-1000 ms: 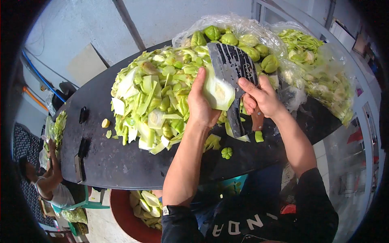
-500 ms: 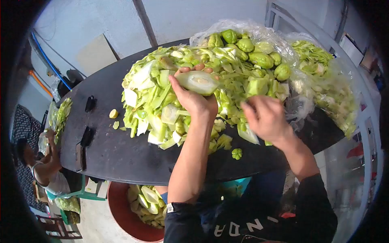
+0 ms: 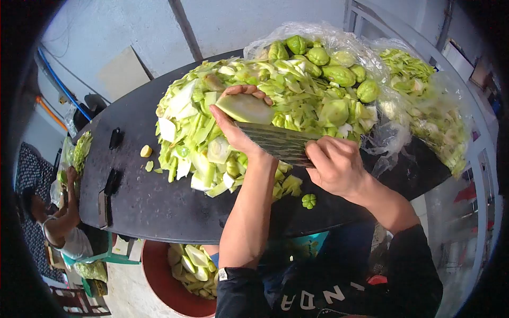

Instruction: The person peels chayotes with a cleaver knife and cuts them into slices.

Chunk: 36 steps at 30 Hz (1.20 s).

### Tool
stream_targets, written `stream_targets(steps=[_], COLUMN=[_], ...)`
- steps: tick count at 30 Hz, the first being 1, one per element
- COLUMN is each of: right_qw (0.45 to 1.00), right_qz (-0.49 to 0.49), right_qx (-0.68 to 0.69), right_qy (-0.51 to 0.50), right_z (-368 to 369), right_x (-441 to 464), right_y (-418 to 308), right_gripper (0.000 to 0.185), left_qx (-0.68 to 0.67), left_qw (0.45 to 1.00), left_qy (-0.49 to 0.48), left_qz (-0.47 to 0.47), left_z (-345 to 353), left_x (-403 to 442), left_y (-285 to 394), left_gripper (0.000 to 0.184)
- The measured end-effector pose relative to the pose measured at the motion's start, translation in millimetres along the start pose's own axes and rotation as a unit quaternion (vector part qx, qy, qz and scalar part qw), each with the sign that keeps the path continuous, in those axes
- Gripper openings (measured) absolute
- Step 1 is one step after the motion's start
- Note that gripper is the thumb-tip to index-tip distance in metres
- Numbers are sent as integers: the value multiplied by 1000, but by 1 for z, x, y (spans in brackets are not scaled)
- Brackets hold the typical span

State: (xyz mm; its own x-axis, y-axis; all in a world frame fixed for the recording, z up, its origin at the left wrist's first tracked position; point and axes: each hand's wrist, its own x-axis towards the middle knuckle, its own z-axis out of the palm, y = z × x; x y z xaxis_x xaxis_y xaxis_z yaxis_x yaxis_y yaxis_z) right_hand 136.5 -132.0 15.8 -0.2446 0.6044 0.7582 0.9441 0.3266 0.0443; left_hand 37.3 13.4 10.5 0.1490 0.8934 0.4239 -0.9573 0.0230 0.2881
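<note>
A peeled, cut piece of chayote [image 3: 247, 109] with a pale flat face rests in my left hand [image 3: 234, 130], its fingers wrapped round the far side. My right hand [image 3: 338, 165] is closed on the handle of a broad-bladed knife [image 3: 277, 143]. The blade lies just below the chayote, close to my left palm; whether it touches the flesh I cannot tell. Beneath both hands spreads a large heap of green chayote peelings [image 3: 193, 140] on the dark table [image 3: 154, 206].
Whole green chayotes [image 3: 339, 76] sit in a clear plastic bag [image 3: 382, 74] at the back right, beside more peelings [image 3: 405, 69]. A reddish tub [image 3: 159, 281] below the table edge holds cut chayote pieces [image 3: 196, 257]. At far left another person [image 3: 66, 222] handles greens.
My right hand has swung up and left, bringing the knife blade beside the chayote. My left hand has shifted slightly left and turned the chayote.
</note>
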Motion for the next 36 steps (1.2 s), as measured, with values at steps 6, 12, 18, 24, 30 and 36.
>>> stream_targets(steps=[6,12,18,24,30,36], right_qw=[1000,999,999,994,977,950], right_qz=[15,34,46,99,151,211], right_qx=[3,-18,-4,42,150,227], right_qy=[8,3,1,-12,-21,-50], right_z=[3,7,9,5,0,-16], right_x=[5,2,5,7,11,23], right_y=[8,7,5,2,11,15], right_gripper=[21,21,23,22,16,18], left_qx=[3,-30,-39,147,179,207], left_qw=[1000,999,998,989,982,970], left_qy=[13,19,-15,5,-63,-124], left_qz=[-19,-29,-54,10,-4,-14], left_z=[20,17,12,21,22,24], left_x=[-18,-23,-23,-27,-19,-15], left_y=[-14,-26,-25,-29,-18,-8], left_gripper=[50,44,44,50,54,65])
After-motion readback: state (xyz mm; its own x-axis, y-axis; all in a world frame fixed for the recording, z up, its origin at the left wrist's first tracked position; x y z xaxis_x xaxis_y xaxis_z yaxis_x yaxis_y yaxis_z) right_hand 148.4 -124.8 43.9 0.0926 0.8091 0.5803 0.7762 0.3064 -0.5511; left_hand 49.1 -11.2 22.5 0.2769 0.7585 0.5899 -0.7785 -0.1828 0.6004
